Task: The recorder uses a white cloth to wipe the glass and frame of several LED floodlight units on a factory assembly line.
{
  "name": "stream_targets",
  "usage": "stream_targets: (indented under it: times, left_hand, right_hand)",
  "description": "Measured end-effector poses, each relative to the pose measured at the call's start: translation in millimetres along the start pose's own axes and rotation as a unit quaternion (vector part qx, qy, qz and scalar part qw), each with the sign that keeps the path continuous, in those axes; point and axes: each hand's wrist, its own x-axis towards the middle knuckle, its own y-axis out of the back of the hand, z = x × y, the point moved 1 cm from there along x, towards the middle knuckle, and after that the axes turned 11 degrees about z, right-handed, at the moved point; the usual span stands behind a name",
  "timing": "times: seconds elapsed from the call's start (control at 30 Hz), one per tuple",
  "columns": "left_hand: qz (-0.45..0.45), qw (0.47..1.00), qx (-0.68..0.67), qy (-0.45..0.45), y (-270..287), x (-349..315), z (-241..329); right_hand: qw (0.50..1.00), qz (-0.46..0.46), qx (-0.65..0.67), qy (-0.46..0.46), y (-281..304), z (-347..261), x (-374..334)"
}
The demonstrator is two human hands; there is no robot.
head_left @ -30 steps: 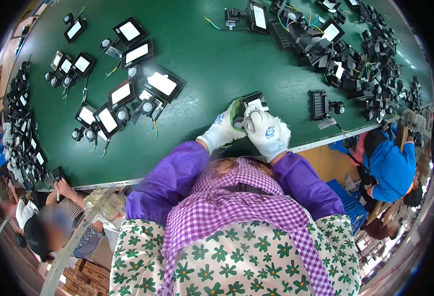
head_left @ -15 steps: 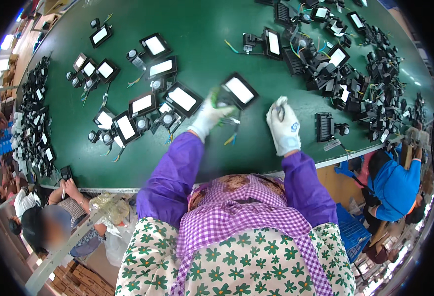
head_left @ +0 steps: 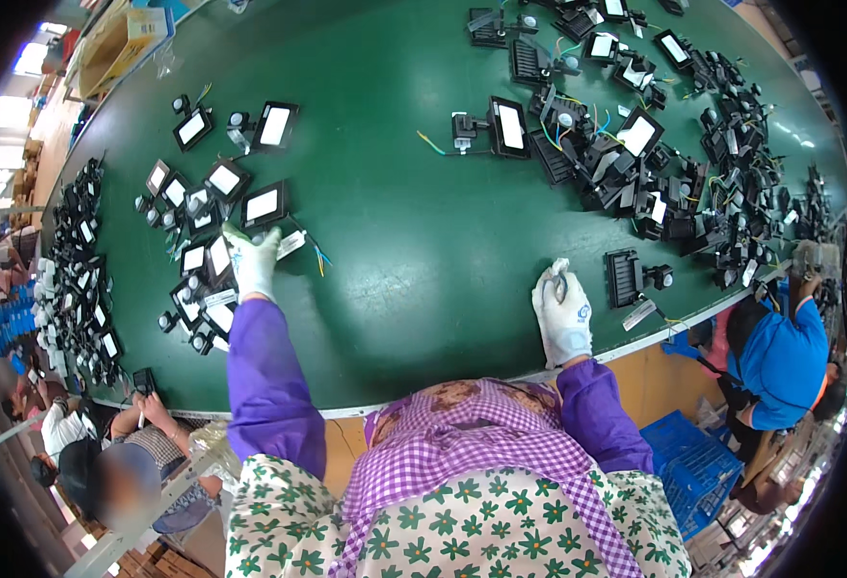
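My left hand (head_left: 253, 262), in a white glove with greenish fingertips, is at the cluster of floodlights on the left of the table. Its thumb and fingers close around the sensor end of a black floodlight (head_left: 263, 204) with a white panel. A white tag (head_left: 291, 245) and coloured wires trail from that lamp. Other floodlights (head_left: 225, 177) lie close about the hand, some partly hidden under it. My right hand (head_left: 563, 313), also gloved, rests near the front edge with its fingers curled. Something small and greyish shows between them, too little to name.
A floodlight with its finned back up (head_left: 624, 277) lies right of my right hand. Beyond it spreads a large heap of floodlights (head_left: 674, 183). Another pile (head_left: 86, 260) lines the far left. A cardboard box (head_left: 120, 48) stands at the back left. Co-workers sit at both sides.
My left hand has moved left, bringing the floodlight from mid-table to the left cluster. Several lamps there now lie further left and closer together. My right hand has shifted slightly in the picture, still curled.
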Motion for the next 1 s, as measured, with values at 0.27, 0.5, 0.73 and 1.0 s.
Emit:
stream_targets:
  times: [0.27,0.5,0.73,1.0]
  left_hand:
    - [-0.127,0.880,0.049,-0.454,-127,-104,234]
    - [-0.272,0.891,-0.023,-0.363,-187,-140,249]
    - [-0.530,0.832,-0.136,-0.092,-97,-223,150]
    - [-0.458,0.797,0.262,-0.293,-62,-238,133]
  right_hand:
    - [0.998,0.022,-0.038,0.048,-1,-8,-7]
    - [0.988,0.063,-0.054,0.127,-6,9,-8]
    - [0.975,0.085,0.189,-0.083,2,14,0]
    - [0.995,-0.039,-0.023,0.088,-3,-36,-17]
